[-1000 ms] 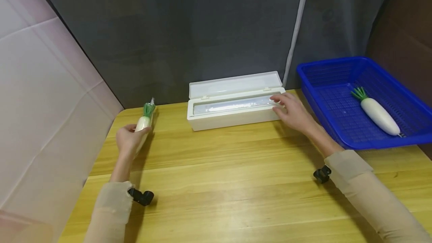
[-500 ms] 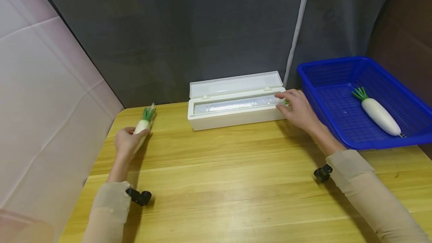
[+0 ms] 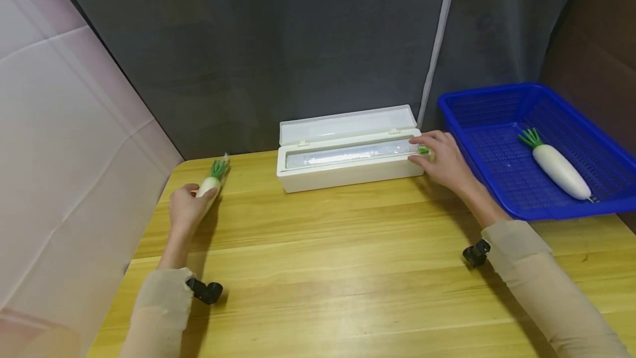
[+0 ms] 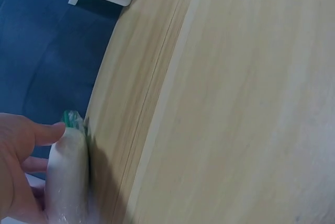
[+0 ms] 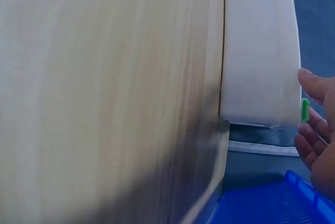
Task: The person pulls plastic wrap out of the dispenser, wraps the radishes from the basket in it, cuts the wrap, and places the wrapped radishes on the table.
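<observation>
At the left of the table, my left hand (image 3: 187, 209) grips a white radish (image 3: 208, 184) with green leaf stubs, its thumb and fingers on either side. Clear film wraps the radish (image 4: 68, 174), gathered to a tip past the leaves. My right hand (image 3: 444, 162) is at the right end of a white cling film box (image 3: 348, 175), whose hinged lid (image 3: 348, 126) is raised. A small green slider (image 3: 423, 149) shows between thumb and fingers. In the right wrist view the fingertips stand apart around the green slider (image 5: 305, 110), the thumb at the box's edge.
A blue plastic basket (image 3: 497, 203) stands at the right, close beside the box and right forearm. Another white radish (image 3: 561, 172) with green leaf stubs lies in it. A grey curtain (image 3: 298, 43) hangs behind the wooden table (image 3: 338, 269), a pale sheet (image 3: 74, 153) at the left.
My right hand has shifted a little to the right along the box, and the green slider has come into sight. The left hand and its radish have moved slightly toward me.
</observation>
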The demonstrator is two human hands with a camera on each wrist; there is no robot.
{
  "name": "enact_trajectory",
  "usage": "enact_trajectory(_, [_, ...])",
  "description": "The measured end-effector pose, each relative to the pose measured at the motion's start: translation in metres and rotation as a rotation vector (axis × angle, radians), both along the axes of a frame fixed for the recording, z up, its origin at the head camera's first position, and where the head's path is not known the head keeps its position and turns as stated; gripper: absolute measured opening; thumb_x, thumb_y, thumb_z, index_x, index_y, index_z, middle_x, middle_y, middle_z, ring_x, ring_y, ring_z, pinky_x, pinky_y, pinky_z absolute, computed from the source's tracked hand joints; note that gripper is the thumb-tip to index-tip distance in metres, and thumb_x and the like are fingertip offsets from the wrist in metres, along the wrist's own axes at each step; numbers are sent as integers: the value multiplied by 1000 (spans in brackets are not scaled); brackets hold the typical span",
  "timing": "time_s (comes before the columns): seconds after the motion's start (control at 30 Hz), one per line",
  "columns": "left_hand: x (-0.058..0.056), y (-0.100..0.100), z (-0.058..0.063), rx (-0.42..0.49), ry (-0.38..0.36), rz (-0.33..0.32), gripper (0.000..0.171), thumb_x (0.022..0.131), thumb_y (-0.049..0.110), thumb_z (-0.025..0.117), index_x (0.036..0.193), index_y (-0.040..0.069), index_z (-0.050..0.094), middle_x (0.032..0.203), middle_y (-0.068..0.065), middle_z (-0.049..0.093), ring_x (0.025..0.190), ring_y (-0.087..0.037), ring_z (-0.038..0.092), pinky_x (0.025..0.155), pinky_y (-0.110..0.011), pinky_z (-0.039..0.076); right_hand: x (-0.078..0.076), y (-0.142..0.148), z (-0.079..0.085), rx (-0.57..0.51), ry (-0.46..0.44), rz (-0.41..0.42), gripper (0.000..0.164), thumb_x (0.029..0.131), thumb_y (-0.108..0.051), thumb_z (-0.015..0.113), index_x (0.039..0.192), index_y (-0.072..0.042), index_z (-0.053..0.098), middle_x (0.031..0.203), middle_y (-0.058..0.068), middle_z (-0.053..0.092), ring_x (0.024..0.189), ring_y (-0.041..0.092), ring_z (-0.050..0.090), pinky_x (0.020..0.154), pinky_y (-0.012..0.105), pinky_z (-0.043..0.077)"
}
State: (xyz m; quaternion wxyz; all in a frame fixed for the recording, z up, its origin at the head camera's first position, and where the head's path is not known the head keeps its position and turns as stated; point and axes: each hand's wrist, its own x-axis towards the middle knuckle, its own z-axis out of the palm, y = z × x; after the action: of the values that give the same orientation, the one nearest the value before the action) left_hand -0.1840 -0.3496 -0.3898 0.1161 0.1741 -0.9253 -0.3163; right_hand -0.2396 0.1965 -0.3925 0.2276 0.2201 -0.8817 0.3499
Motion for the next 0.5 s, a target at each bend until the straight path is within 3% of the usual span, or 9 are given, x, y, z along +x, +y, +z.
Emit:
enact_trajectory(0.27, [-1, 7, 1, -120, 22, 13, 57, 96, 23, 65, 134, -16, 50, 128, -40, 50, 124, -55, 40, 103, -60, 32, -5, 2, -5, 12, -20, -1, 26, 84, -8, 82, 107, 1, 74, 118, 23, 63, 113, 43, 51, 100, 57, 36])
enact_trajectory(0.4, [-2, 17, 4, -137, 107, -7, 49, 96, 17, 62, 133, -14, 54, 130, -40, 48, 125, -54, 40, 104, -61, 30, -6, 3, -6, 7, -15, 0, 22, 85, -8, 81, 104, 0, 74, 117, 23, 63, 112, 43, 50, 99, 56, 36])
enact_trajectory(0.5, [-4, 27, 4, -102, 200, -67, 44, 95, 11, 63, 131, -14, 57, 130, -38, 48, 124, -52, 42, 104, -61, 32, -6, 3, -6, 5, -15, 2, 18, 87, -8, 79, 102, 1, 75, 116, 23, 63, 111, 42, 50, 98, 56, 36])
